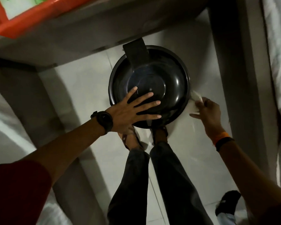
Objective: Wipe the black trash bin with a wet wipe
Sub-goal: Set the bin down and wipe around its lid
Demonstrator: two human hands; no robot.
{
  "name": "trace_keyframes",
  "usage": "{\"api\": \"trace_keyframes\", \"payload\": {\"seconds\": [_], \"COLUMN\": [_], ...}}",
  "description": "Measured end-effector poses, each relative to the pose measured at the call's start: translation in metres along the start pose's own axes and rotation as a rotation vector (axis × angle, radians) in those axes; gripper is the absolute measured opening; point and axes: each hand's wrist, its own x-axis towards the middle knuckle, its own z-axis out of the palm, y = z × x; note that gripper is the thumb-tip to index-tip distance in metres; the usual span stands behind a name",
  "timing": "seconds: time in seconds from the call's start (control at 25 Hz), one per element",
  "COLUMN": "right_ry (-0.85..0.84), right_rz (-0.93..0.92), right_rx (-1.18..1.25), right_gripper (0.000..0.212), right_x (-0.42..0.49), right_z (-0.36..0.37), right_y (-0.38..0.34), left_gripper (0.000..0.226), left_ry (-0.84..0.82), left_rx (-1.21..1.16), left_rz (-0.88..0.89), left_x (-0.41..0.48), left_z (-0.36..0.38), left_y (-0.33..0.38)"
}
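**One hand steadies, one hand wipes: a bin gets its scrub**

A person stood over the black trash bin [149, 86], which sat on the pale tiled floor [91, 75] just ahead of their feet and below a grey table edge [71, 34]. The left hand [131, 111] lay flat on the domed lid, fingers spread wide and gripping nothing — a brace, by the look of it. The right hand [208, 109] had its fingers pinched around a wet wipe [195, 101], pressed against the bin's right flank. To do this well, the bracing palm should probably bear down so the bin could not skate, while the wipe travelled round the wall in overlapping passes — folded over once soiled.
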Motion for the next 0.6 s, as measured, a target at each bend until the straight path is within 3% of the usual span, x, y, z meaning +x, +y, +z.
{"api": "trace_keyframes", "payload": {"seconds": [0.08,0.2,0.28,0.4,0.6], "right_ry": [0.046,-0.013,-0.06,-0.062,-0.156], "right_rz": [-0.045,0.03,-0.013,-0.293,-0.725], "right_rx": [-0.14,-0.057,-0.079,-0.337,-0.703], "right_gripper": [0.031,0.034,0.035,0.026,0.036], "right_x": [-0.018,-0.045,-0.067,-0.092,-0.061], "right_z": [-0.013,-0.03,-0.031,-0.008,0.073], "right_y": [0.011,0.02,0.018,-0.003,-0.047], "left_gripper": [0.095,0.079,0.071,0.065,0.071], "left_ry": [0.117,0.347,0.428,0.47,0.491], "left_rx": [-0.089,-0.231,-0.265,-0.252,-0.194], "left_rz": [-0.197,-0.635,-0.826,-0.989,-1.235], "left_x": [-0.009,-0.031,-0.041,-0.044,-0.049], "left_z": [-0.018,-0.061,-0.093,-0.14,-0.178], "left_y": [0.001,-0.015,-0.031,-0.063,-0.12]}}
